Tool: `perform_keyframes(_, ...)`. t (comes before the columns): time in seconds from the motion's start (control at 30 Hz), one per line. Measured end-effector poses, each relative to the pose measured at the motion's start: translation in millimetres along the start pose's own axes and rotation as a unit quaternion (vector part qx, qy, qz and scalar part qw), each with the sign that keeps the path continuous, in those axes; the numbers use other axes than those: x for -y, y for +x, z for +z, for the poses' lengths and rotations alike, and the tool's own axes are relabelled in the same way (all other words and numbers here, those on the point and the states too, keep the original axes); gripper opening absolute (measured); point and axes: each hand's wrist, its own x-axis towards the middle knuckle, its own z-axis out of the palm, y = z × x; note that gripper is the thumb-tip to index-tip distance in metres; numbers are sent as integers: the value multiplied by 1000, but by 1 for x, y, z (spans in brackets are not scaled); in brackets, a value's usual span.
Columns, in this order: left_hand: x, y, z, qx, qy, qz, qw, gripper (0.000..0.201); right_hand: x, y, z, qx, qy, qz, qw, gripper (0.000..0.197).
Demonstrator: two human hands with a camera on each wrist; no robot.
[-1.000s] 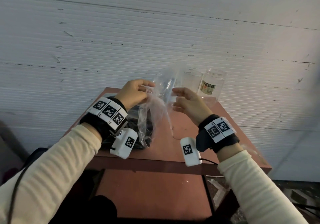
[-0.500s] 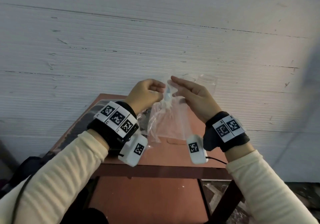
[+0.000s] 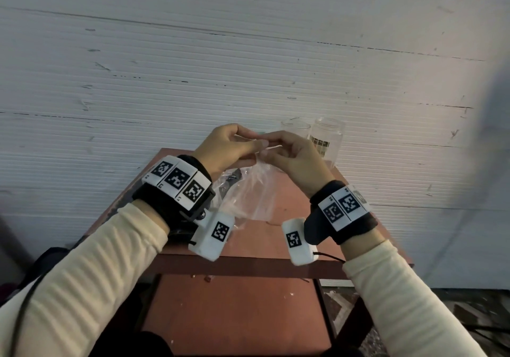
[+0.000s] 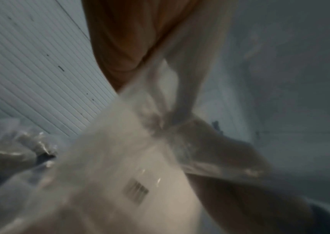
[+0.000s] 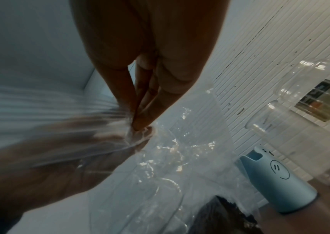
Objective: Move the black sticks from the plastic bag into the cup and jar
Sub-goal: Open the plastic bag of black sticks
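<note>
The plastic bag [image 3: 249, 191] now hangs higher above the table [image 3: 289, 210], both hands closer: left hand [image 3: 229, 147] and right hand [image 3: 292, 155] pinching its top, probably opening it; dark sticks [image 3: 230, 181] lie inside.

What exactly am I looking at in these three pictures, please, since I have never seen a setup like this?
There is no machine: a person wears one camera on the head and one on each wrist. The head view looks down at both hands; the other two look along the fingers. The left hand and right hand pinch the top of a clear plastic bag above a reddish table. At the back stand an empty cup and a jar. Black sticks lie in plastic. A blue device stands nearby.
</note>
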Motion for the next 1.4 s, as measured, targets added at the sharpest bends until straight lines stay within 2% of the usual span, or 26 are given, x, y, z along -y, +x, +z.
perform_keyframes(0.17,1,-8,-5,7,-34,-4,999,14,0,-1,1,2,13,-10,1000,19)
perform_keyframes(0.33,6,-10,-7,11,-43,-7,999,13,-1,-3,1,3,16,-16,1000,23)
perform_keyframes(0.53,8,-12,-11,19,-18,7,1000,12,-4,-2,3,-20,-62,-58,996,15)
perform_keyframes(0.67,3,-14,-14,25,25,10,999,18,-6,-4,7,-12,-99,-74,992,23)
perform_keyframes(0.9,7,-13,-17,-7,53,6,999,13,-11,1,19,-20,-204,-71,976,23)
perform_keyframes(0.97,10,-11,-22,-40,75,13,996,16,-14,4,18,-41,-229,-72,970,28)
perform_keyframes(1.07,11,-9,-41,-84,64,11,994,20,-16,2,2,-75,-221,-44,971,39)
perform_keyframes(1.23,13,-12,-62,-75,34,13,997,20,-18,-5,-24,-94,-231,1,968,49)
perform_keyframes(1.3,16,-12,-59,-72,36,8,997,17,-17,-5,-26,-77,-249,28,965,47)
perform_keyframes(1.4,17,-12,-51,-79,33,-4,996,11,-9,-7,-21,-20,-265,79,961,27)
